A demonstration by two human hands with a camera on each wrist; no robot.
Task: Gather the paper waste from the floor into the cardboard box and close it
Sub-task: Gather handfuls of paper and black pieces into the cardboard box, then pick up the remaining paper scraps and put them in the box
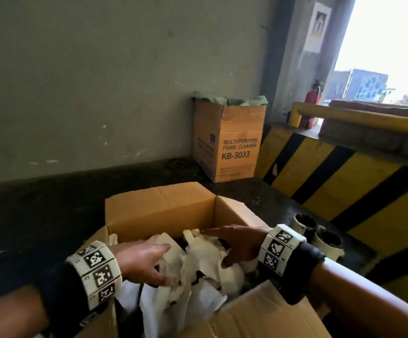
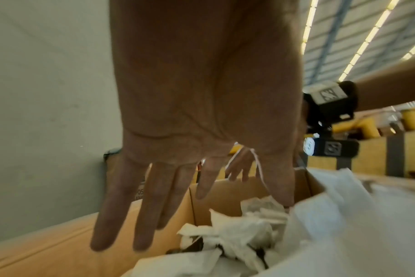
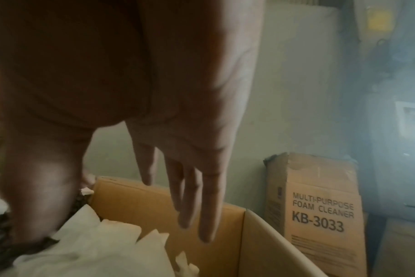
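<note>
An open cardboard box stands on the dark floor, heaped with crumpled white paper. My left hand is over the left side of the heap, palm down. In the left wrist view, the left hand has straight, spread fingers above the paper and grips nothing. My right hand reaches in from the right, fingers extended over the paper. The right wrist view shows the right hand with straight fingers near the box's far wall, holding nothing.
A second box marked foam cleaner stands against the grey wall behind. A yellow and black striped barrier runs along the right. Two cardboard tubes lie on the floor right of the box. The box's near flap stands open below my right wrist.
</note>
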